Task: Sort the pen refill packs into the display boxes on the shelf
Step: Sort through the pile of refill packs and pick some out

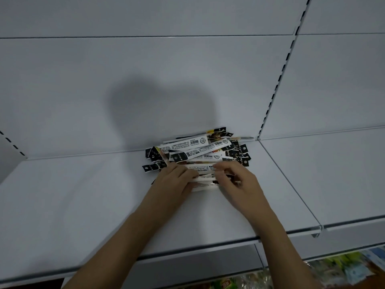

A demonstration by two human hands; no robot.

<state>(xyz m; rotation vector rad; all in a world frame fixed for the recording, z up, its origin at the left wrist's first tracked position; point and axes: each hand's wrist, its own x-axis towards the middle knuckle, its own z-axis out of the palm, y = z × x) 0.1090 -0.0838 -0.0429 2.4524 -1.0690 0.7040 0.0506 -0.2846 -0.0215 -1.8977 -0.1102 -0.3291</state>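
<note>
White shelf (83, 205), pile of pen refill packs (198, 152) heaped at the back wall. Left hand (175, 180) and right hand (237, 182) both have fingers clamped on the nearest packs.

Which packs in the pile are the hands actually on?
The near-edge packs, pinched between left hand and right hand; the rest of the pile behind lies untouched.

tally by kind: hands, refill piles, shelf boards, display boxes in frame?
Hands: 2, left hand and right hand, both on the near edge of the pile
Refill pile: 1 (packs overlap, too many to count singly)
Shelf boards: 2, main shelf and side shelf
Display boxes: 0 in view
Total: 5
</note>
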